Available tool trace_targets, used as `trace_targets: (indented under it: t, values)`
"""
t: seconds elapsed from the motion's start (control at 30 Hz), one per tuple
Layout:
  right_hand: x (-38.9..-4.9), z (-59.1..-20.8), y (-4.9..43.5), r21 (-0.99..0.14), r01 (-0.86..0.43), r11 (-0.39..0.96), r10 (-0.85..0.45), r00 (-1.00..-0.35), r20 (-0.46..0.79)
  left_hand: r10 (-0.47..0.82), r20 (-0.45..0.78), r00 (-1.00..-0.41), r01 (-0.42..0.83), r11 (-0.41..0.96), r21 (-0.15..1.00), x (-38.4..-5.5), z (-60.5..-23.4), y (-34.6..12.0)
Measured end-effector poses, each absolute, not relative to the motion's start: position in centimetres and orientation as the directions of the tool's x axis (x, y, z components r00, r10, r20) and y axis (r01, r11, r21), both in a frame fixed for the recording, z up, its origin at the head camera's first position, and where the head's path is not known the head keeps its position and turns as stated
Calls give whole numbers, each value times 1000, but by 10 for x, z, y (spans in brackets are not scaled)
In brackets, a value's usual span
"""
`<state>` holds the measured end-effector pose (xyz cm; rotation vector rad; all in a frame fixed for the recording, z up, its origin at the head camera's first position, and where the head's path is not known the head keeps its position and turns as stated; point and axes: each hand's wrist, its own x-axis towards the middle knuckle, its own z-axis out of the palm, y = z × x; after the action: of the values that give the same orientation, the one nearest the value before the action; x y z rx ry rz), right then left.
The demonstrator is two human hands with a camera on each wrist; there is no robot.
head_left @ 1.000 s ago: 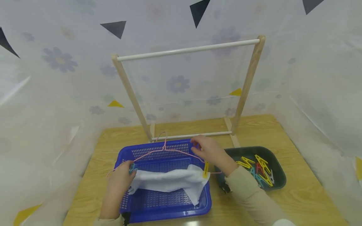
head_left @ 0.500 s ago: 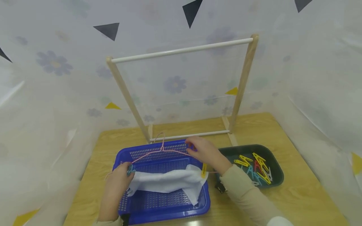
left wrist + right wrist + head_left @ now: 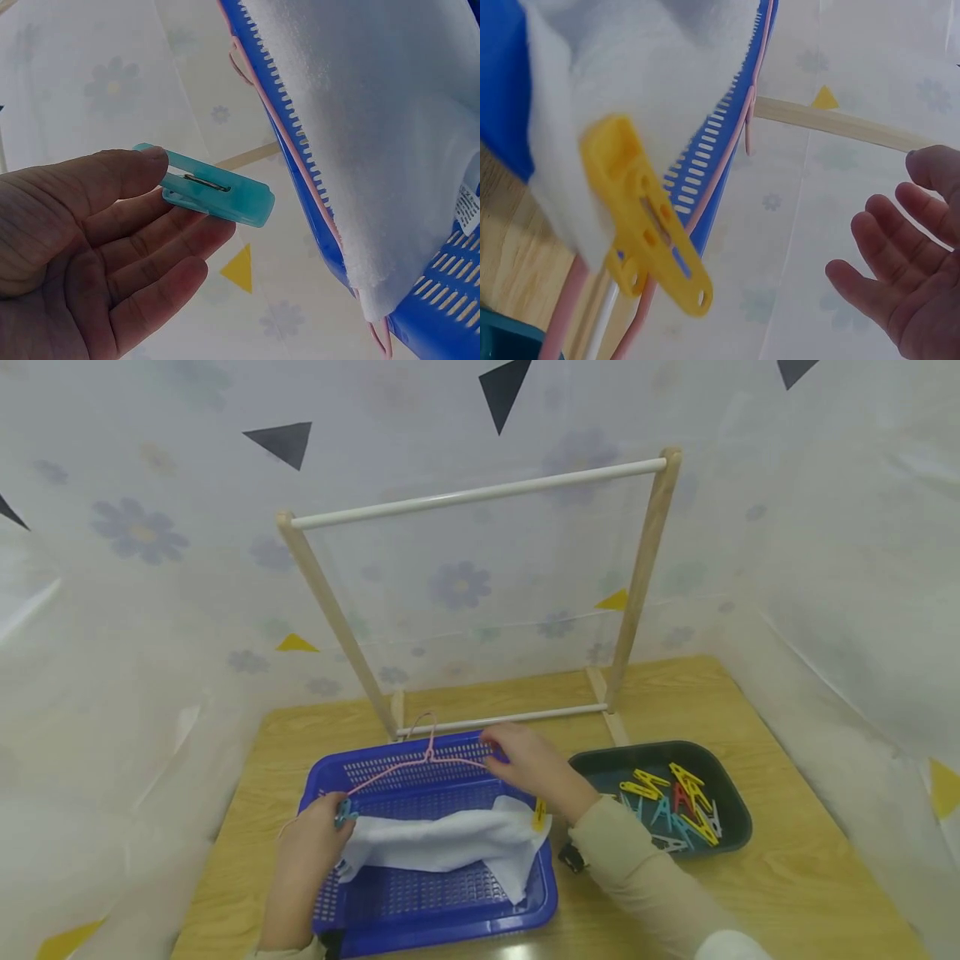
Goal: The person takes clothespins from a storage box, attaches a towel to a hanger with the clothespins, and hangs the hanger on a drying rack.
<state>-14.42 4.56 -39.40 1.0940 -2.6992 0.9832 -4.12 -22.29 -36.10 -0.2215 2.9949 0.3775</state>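
Observation:
A teal clothespin is pinched between the thumb and fingers of my left hand, close to the left end of a white towel. In the left wrist view the clothespin is apart from the cloth. The towel lies along a pink hanger over the blue basket. A yellow clothespin clips the towel's right corner to the hanger. My right hand is above the hanger's right arm, fingers relaxed and holding nothing in the right wrist view.
Right of the basket stands a dark green tray with several clothespins. A wooden rack with a white top bar rises behind the basket. Flowered sheeting surrounds the wooden table.
My right hand has shifted slightly left along the hanger. My left hand keeps pinching the teal clothespin in nearly the same place. The head view has shifted slightly.

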Motion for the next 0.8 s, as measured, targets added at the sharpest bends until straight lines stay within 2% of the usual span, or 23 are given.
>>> trace_targets:
  t: [0.8]
  values:
    - [-157, -427, 13, -676, -463, 573, -565, -821, 84, -119, -104, -987, -140, 964, 227, -38, -362, -224]
